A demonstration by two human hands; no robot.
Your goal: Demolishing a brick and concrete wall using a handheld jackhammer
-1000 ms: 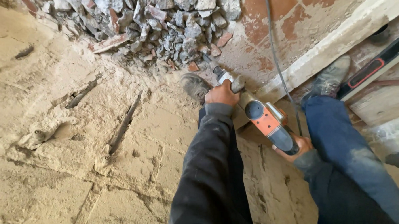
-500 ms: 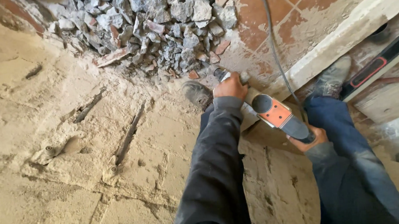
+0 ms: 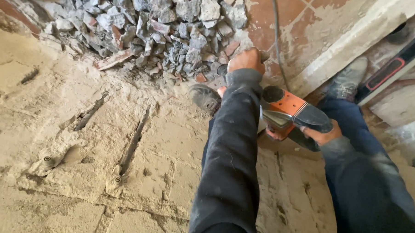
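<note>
Orange-and-black power tool (image 3: 290,111), a demolition hammer by its look, sits low between the person's arms, nose pointed toward the pile of grey rubble (image 3: 167,30) heaped against the chipped wall (image 3: 56,135). The left hand (image 3: 246,61) is closed round the front of the tool, seemingly on a side handle that the hand itself hides; the right hand (image 3: 322,134) is wrapped tight round the rear grip, fingers curled under it. A dark cable (image 3: 276,40) runs up from the tool across the red floor tiles (image 3: 314,16).

The tool looks heavy and rigid, with its weight carried forward, so it probably needs both hands as they are now: one at the back grip, one near the nose to steer. Dust coats the casing, which may make the grips slick. The cable is limp and lies just beside the left hand. Two dusty shoes (image 3: 206,98) stand close to the working end.
</note>
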